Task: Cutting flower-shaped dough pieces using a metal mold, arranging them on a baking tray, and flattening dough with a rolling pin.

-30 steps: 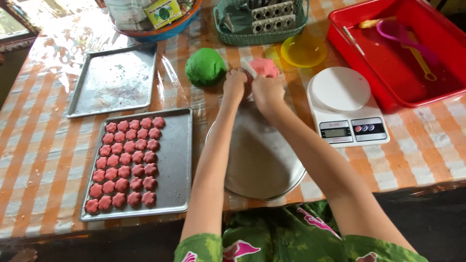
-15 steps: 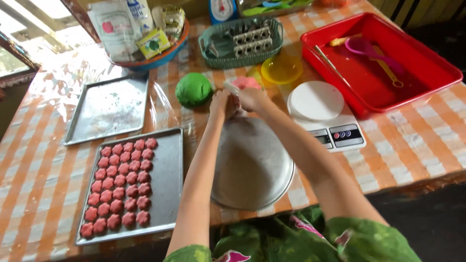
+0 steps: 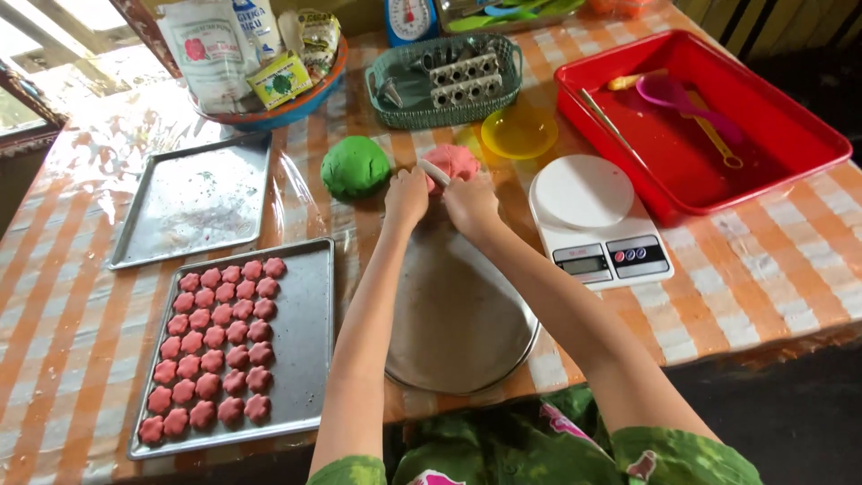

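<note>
Pink dough: the pink dough lump [image 3: 453, 163] lies on the checked tablecloth [image 3: 763, 269] at the far edge of the round metal pan [image 3: 458, 323], just beyond both hands and touching their fingertips.
Left hand: the left hand [image 3: 407, 196] is curled, its fingers drawn together on a small white tool [image 3: 434, 171] that rests against the near left side of the lump.
Right hand: the right hand [image 3: 470, 199] has its fingers bunched and pressed into the near side of the dough; whether they pinch a piece off cannot be told.
Green dough: a green dough ball [image 3: 356, 166] sits just left of the left hand, apart from it.
Near tray: a baking tray [image 3: 305, 341] at the left holds rows of pink flower-shaped pieces [image 3: 215, 346].
Far tray: a second tray [image 3: 193, 199] lies behind it.
Scale: a white kitchen scale [image 3: 593, 220] stands just right of the right forearm.
Behind: a yellow bowl [image 3: 518, 133], a green basket [image 3: 444, 76] and a red tub [image 3: 700, 117].
</note>
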